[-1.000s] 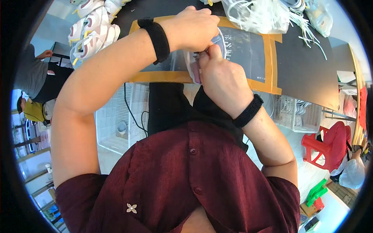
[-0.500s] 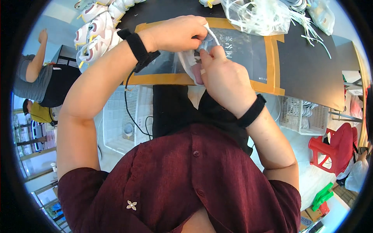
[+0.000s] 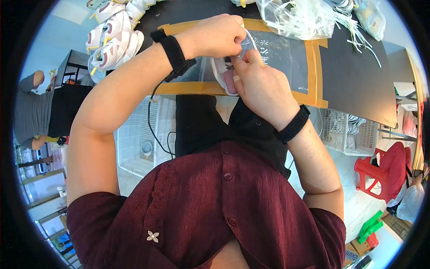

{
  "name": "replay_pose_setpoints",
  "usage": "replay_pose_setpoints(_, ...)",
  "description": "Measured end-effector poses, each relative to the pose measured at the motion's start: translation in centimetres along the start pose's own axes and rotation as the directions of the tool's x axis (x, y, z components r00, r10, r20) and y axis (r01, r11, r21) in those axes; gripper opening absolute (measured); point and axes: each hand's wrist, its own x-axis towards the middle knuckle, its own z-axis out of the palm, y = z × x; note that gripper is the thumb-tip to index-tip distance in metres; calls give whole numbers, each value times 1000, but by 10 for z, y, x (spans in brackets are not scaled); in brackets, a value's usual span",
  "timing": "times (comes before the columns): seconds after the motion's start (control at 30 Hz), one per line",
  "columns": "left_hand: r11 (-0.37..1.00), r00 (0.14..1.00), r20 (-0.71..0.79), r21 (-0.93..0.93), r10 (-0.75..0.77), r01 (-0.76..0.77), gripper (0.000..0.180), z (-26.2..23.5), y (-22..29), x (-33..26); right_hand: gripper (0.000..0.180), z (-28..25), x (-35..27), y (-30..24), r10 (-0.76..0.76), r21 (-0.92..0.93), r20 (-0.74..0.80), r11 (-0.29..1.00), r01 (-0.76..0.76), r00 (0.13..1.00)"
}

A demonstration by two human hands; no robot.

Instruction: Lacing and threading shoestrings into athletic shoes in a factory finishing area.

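A white shoe with pinkish parts (image 3: 230, 84) lies between my hands, over the taped sheet at the table's near edge. My left hand (image 3: 217, 36) bends over its far end with curled fingers closed on it. From the right, my right hand (image 3: 265, 85) pinches at the middle of the shoe, thumb and forefinger close to the left fingertips. A white band curves round the shoe's far right side, by my left fingers. What exactly the fingertips grip is hidden. Each wrist wears a black strap.
Several white-and-pink shoes (image 3: 114, 47) are heaped at the far left. A clear bag of white laces (image 3: 298, 18) and loose laces (image 3: 358, 38) lie at the far right. White baskets (image 3: 349, 132) stand below the table. A black cable (image 3: 150, 119) hangs from my left wrist.
Both hands and the shoe have shifted slightly right, with my left wrist moving most. My fingers stay closed at the shoe. The person at the far left has changed posture.
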Motion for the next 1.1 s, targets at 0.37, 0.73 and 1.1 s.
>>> replay_pose_setpoints(0.37,998,994,-90,9,68,-68,13,3,-6,-17,36,-3,1,-1,37,8,19,999,-37,999)
replay_pose_setpoints(0.73,948,995,19,-306,98,-87,15,-5,-15,-13,34,-7,8,9,-37,26,54,999,36,998)
replay_pose_setpoints(1.1,936,991,-119,352,57,-11,18,4,6,-14,25,-6,11,9,-75,5,86,997,75,993)
